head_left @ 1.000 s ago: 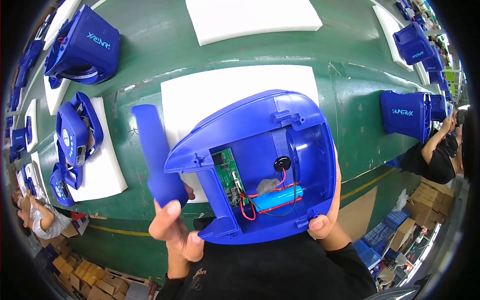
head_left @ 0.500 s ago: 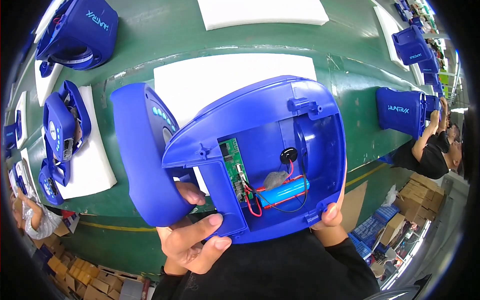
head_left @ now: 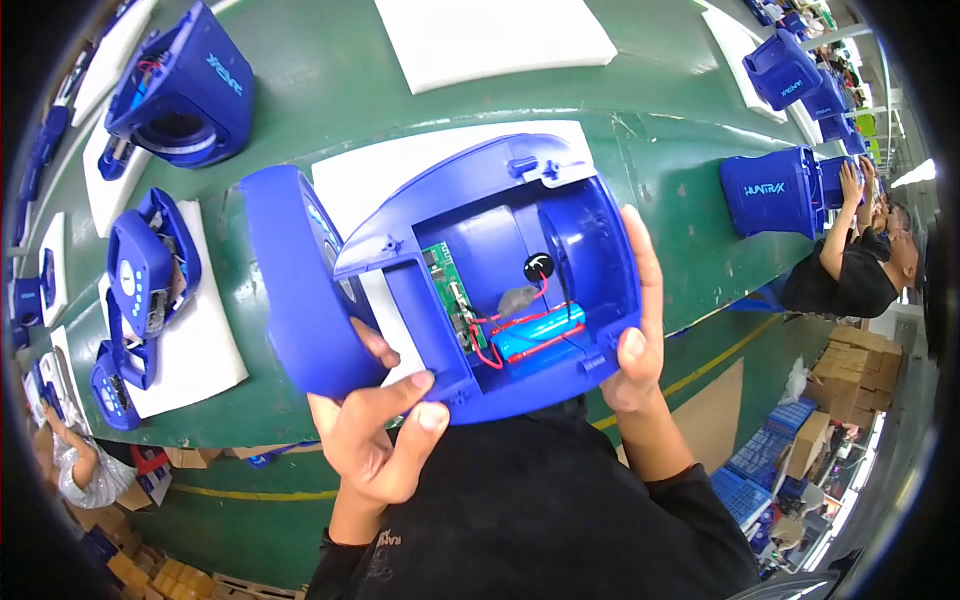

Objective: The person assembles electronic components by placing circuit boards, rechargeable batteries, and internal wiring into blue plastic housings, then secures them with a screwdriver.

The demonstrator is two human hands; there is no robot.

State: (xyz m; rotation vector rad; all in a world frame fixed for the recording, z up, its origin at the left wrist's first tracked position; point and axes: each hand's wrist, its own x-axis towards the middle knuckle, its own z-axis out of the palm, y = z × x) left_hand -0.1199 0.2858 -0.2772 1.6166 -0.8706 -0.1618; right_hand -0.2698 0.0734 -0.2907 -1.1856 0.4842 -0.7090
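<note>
Gripping open blue housing [head_left: 500, 270] and cover [head_left: 295, 285], both hands [head_left: 375, 440] closed

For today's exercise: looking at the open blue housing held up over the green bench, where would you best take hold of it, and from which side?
Likely by the curved outer rim of the blue housing, from its right side, where the right hand wraps it now. The open cavity exposes a circuit board, red wires and a blue battery, so fingers should stay outside.

Green bench [head_left: 300, 130] carries the work. White foam pad [head_left: 400, 175] lies directly behind the held parts, a second pad [head_left: 490, 35] farther beyond. Left of the grip: blue housing [head_left: 185, 90] and pad [head_left: 205, 350] bearing blue parts [head_left: 150, 275].
</note>
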